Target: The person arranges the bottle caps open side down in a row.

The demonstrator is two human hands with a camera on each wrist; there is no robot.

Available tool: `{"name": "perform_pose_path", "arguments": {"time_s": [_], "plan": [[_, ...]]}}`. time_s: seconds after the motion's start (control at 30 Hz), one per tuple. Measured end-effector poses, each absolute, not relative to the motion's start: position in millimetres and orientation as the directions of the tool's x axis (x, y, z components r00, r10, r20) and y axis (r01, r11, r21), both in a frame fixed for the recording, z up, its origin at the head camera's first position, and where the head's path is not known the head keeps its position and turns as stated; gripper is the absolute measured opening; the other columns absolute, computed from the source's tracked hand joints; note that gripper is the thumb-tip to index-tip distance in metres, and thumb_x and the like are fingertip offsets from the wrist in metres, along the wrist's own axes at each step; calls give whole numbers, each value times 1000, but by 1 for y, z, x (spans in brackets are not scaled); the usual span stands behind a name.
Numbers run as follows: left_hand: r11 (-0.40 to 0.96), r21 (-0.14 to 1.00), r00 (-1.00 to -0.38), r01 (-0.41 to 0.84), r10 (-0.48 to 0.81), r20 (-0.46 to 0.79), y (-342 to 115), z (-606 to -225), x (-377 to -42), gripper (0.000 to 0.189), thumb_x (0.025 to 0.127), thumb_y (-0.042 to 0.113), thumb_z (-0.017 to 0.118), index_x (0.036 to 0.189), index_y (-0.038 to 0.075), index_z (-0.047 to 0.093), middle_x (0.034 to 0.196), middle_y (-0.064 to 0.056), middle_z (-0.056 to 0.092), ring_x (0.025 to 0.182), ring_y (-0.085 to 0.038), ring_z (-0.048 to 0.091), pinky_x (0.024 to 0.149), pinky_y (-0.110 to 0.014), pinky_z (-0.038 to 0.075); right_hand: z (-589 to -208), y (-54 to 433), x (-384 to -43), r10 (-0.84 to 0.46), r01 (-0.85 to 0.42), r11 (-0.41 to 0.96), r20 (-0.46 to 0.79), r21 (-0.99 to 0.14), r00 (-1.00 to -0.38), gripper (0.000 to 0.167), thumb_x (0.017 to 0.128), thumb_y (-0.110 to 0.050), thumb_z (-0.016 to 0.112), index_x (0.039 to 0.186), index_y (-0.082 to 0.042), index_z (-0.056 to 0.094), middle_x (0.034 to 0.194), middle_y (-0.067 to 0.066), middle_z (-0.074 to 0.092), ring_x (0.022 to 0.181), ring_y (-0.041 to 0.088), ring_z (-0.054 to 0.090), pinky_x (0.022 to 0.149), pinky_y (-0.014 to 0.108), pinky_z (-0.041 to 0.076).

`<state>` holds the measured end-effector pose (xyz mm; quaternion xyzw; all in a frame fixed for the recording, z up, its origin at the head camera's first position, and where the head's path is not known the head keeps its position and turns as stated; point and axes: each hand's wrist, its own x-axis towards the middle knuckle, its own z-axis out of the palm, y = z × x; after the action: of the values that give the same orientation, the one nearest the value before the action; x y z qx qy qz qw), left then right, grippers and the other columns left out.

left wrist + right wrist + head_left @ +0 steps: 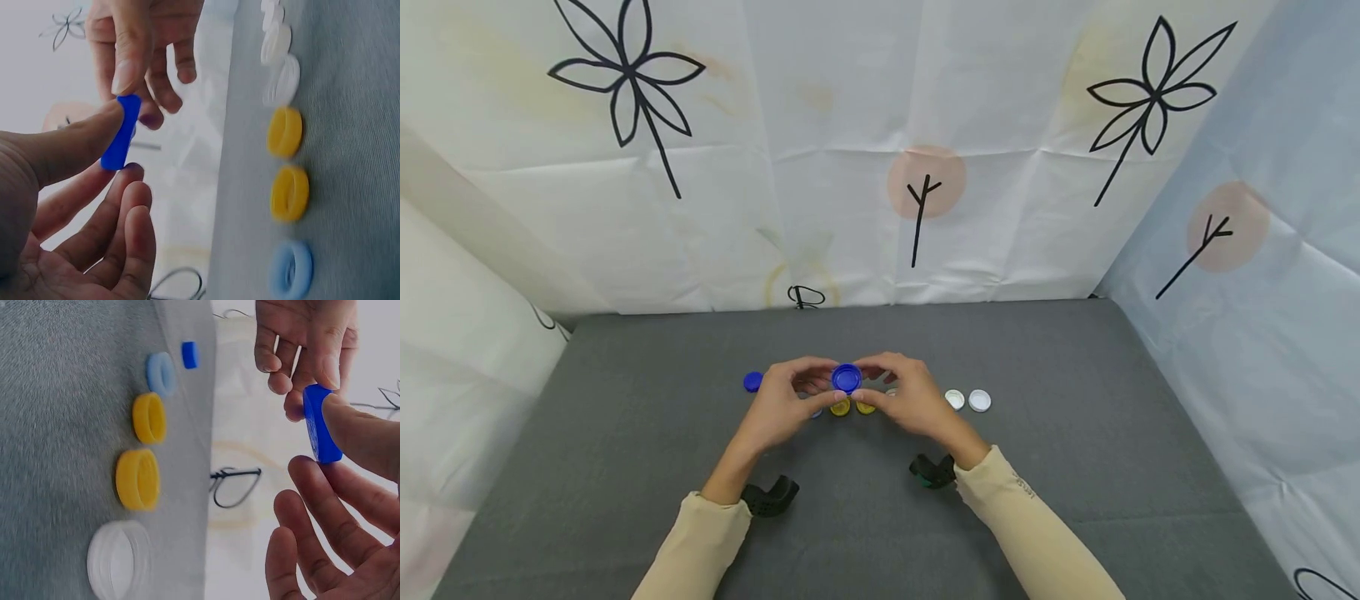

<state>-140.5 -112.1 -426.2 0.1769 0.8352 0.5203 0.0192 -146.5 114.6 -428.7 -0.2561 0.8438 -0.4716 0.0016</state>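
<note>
Both hands hold one dark blue bottle cap [847, 378] up between them, its hollow side facing the head camera. My left hand [780, 406] pinches its left edge with the thumb in front and fingers behind. On the opposite edge, my right hand [912, 395] grips it with thumb and fingertips. In the left wrist view the blue cap [120, 132] appears side-on, above the row of caps. The right wrist view shows the same cap [322, 424] tilted, both thumbs against it.
Below the hands, a row of caps lies on the grey cloth table [865, 517]: another blue cap [752, 382], a light blue cap [292, 270], two yellow caps [840, 407], and several clear or white caps [980, 401]. A white patterned sheet [850, 225] rises behind the table.
</note>
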Motion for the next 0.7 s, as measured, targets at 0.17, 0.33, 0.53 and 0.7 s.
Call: {"name": "perform_pose_path", "arguments": {"time_s": [0.17,0.33,0.53,0.7], "plan": [[344,887,-927,308,320,197,-95,-423,-139,36,86,13,84,118,4,72,103,-6,72,88,-17,67,80,-34,58,-424,130,-140,-397,-400,375,246,-836,-885,35,91,-15,79,123,-6,71,111,6,71,103,31,65,86,54,53],[298,899,-918,321,330,219,-83,-422,-137,36,85,11,84,117,2,72,102,-7,72,88,-18,67,80,-33,58,-421,141,-135,-375,-369,347,233,-862,-897,34,91,-14,78,124,-6,71,111,7,71,103,33,65,86,56,52],[248,916,-916,315,333,225,-74,-424,-137,35,85,10,84,117,1,72,101,-7,72,87,-18,68,79,-30,58,-422,151,-133,-362,-361,326,237,-874,-901,33,92,-10,77,124,-4,71,110,9,71,102,34,64,87,56,52],[202,941,-920,271,340,192,-70,-425,-138,33,87,9,82,118,1,72,102,-9,72,87,-19,68,79,-33,58,-422,156,-132,-359,-365,324,244,-873,-901,33,92,-8,77,124,-5,71,112,9,71,102,30,65,87,56,52]]}}
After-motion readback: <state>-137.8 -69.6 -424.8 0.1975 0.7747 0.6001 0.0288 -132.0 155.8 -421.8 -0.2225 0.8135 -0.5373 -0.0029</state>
